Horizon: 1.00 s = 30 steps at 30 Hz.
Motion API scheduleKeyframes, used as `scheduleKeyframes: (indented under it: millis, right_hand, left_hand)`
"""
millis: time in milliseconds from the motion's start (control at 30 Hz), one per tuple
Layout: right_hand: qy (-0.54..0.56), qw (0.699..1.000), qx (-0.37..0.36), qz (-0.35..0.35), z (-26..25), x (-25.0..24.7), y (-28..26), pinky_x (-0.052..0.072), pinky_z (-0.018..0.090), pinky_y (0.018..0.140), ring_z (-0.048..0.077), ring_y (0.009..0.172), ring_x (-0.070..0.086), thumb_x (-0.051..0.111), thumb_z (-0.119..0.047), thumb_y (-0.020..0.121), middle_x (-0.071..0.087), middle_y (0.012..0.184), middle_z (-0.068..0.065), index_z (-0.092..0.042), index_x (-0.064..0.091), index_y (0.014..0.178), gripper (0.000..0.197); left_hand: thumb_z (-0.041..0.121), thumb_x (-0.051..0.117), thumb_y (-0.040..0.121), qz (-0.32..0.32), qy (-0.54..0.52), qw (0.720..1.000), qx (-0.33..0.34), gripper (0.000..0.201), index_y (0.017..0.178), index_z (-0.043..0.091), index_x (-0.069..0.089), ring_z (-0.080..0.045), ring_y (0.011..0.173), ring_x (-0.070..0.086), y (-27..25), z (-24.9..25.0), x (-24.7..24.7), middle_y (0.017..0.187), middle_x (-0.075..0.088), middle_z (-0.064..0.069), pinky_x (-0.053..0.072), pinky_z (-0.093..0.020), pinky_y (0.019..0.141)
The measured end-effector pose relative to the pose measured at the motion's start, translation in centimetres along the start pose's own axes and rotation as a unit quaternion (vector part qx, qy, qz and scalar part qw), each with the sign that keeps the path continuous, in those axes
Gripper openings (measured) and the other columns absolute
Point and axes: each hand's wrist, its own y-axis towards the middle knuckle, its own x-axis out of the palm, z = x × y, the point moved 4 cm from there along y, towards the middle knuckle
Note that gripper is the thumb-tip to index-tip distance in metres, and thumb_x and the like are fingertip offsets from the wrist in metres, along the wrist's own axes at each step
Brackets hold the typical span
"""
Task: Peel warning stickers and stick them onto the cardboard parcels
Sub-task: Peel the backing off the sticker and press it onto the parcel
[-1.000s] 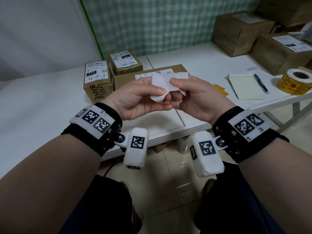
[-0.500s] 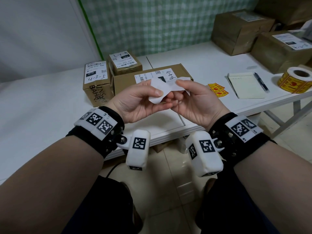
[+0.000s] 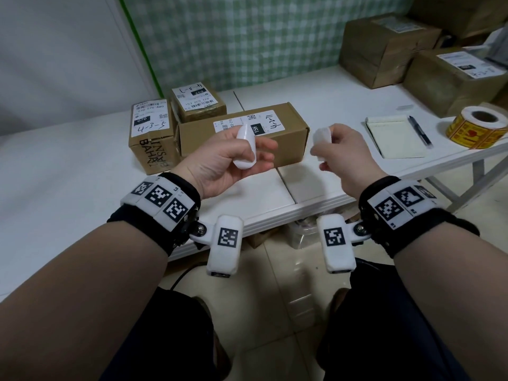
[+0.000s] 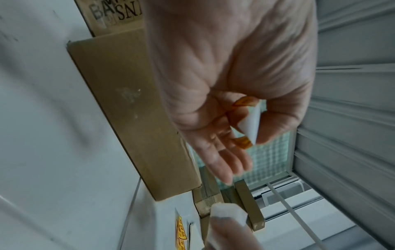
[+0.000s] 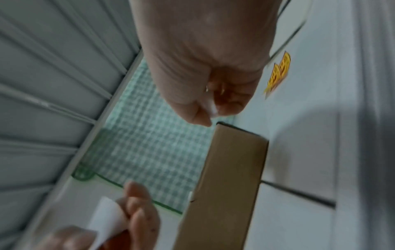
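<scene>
My left hand (image 3: 258, 154) pinches a curled sticker (image 3: 245, 149), white on its back. The left wrist view shows the sticker (image 4: 250, 125) has a yellow-orange face. My right hand (image 3: 327, 152) pinches a second small white piece of paper (image 3: 321, 138), blurred in the right wrist view (image 5: 211, 104). Both hands hover apart, in front of a long cardboard parcel (image 3: 242, 133) with a white shipping label. Two smaller labelled parcels (image 3: 151, 133) (image 3: 199, 104) stand to its left. The roll of yellow warning stickers (image 3: 479, 127) sits at the table's right edge.
A notepad (image 3: 393, 138) and a pen (image 3: 419, 130) lie right of the long parcel. Two loose yellow stickers (image 5: 280, 69) lie on the white table (image 3: 68, 174). Two large cardboard boxes (image 3: 384, 48) (image 3: 450, 78) stand at the back right. Tiled floor lies below the table edge.
Both hands held one white piece together before. They have pulled apart sideways, each holding a separate piece, and the long parcel's label is uncovered.
</scene>
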Motion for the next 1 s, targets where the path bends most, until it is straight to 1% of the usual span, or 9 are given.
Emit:
scheduleKeyframes:
  millis: [67,133,267,367,467,567,733,867,1000]
  right_hand:
    - [-0.140,0.989,-0.027,0.036,0.8,-0.8,0.9,0.044,0.033,0.064,0.022,0.069,0.052,0.056,-0.006,0.079,0.054,0.075,0.003,-0.013,0.052,0.078,0.008]
    - [-0.266,0.962,-0.035,0.041,1.7,-1.0,1.5,0.039,0.029,0.070,0.025,0.087,0.057,0.056,-0.005,0.081,0.058,0.082,0.004,-0.011,0.059,0.083,0.007]
    - [-0.389,0.920,-0.032,-0.029,3.2,-0.3,2.0,0.038,0.023,0.083,0.024,0.111,0.057,0.057,-0.004,0.082,0.068,0.109,0.008,-0.008,0.070,0.097,0.020]
    - [-0.364,0.925,0.007,-0.106,3.8,0.4,1.4,0.041,0.023,0.089,0.020,0.113,0.057,0.067,-0.015,0.079,0.068,0.113,0.004,-0.010,0.072,0.103,0.025]
    - [-0.306,0.949,-0.018,-0.069,3.2,0.4,1.0,0.041,0.023,0.087,0.017,0.110,0.058,0.066,-0.026,0.081,0.069,0.108,0.000,-0.012,0.072,0.099,0.024]
    - [-0.214,0.973,-0.084,0.023,1.4,0.2,0.4,0.040,0.014,0.071,0.009,0.091,0.060,0.062,-0.030,0.084,0.068,0.090,-0.006,-0.016,0.071,0.088,0.017]
    - [-0.094,0.992,-0.059,-0.063,-0.5,1.8,-1.0,0.042,0.024,0.065,0.006,0.065,0.053,0.058,-0.043,0.087,0.064,0.072,-0.005,-0.015,0.067,0.075,0.032]
    - [-0.057,0.990,-0.007,-0.129,-0.8,3.0,-1.7,0.044,0.023,0.058,0.011,0.065,0.056,0.063,-0.055,0.079,0.065,0.073,-0.002,-0.011,0.066,0.085,0.044]
    - [-0.049,0.987,0.005,-0.152,-0.5,4.0,-2.0,0.046,0.021,0.054,0.012,0.063,0.056,0.075,-0.036,0.075,0.065,0.074,0.001,-0.013,0.062,0.084,0.028]
  left_hand:
    - [-0.012,0.043,0.058,0.015,0.019,1.000,-0.002,0.031,0.086,0.000,0.051,-0.019,0.070,0.062,0.3,-0.1,0.0,0.079,0.063,-0.011,0.058,-0.033,0.069]
    - [-0.013,0.042,0.058,0.022,0.045,0.999,-0.009,0.030,0.081,0.006,0.050,-0.016,0.064,0.057,0.4,-0.3,0.2,0.073,0.056,-0.009,0.057,-0.031,0.066]
    - [-0.019,0.040,0.073,0.036,0.106,0.994,-0.019,0.032,0.085,0.009,0.051,-0.015,0.059,0.052,0.7,-0.6,0.5,0.071,0.049,-0.008,0.054,-0.025,0.060]
    - [-0.020,0.044,0.076,0.059,0.126,0.990,-0.014,0.027,0.083,0.004,0.053,-0.014,0.063,0.053,0.8,-0.7,0.5,0.076,0.049,-0.010,0.057,-0.026,0.063]
    - [-0.019,0.055,0.076,0.082,0.144,0.986,-0.010,0.022,0.080,0.003,0.055,-0.016,0.064,0.061,0.9,-0.9,0.2,0.078,0.055,-0.010,0.058,-0.031,0.075]
    - [-0.012,0.068,0.072,0.096,0.183,0.978,0.004,0.023,0.085,0.005,0.060,-0.021,0.071,0.063,0.8,-1.0,0.3,0.079,0.062,-0.012,0.056,-0.028,0.074]
    - [0.015,0.084,0.063,0.126,0.252,0.959,0.039,0.031,0.089,0.015,0.068,-0.021,0.078,0.058,0.9,-1.1,0.1,0.079,0.060,-0.007,0.053,-0.039,0.085]
    - [0.024,0.072,0.079,0.120,0.259,0.957,0.057,0.010,0.083,0.016,0.071,-0.022,0.083,0.064,0.5,-1.1,0.5,0.084,0.068,-0.008,0.053,-0.042,0.090]
    - [0.023,0.056,0.092,0.138,0.236,0.960,0.057,0.022,0.087,0.005,0.068,-0.025,0.083,0.061,0.4,-1.2,0.2,0.083,0.062,-0.017,0.052,-0.041,0.092]
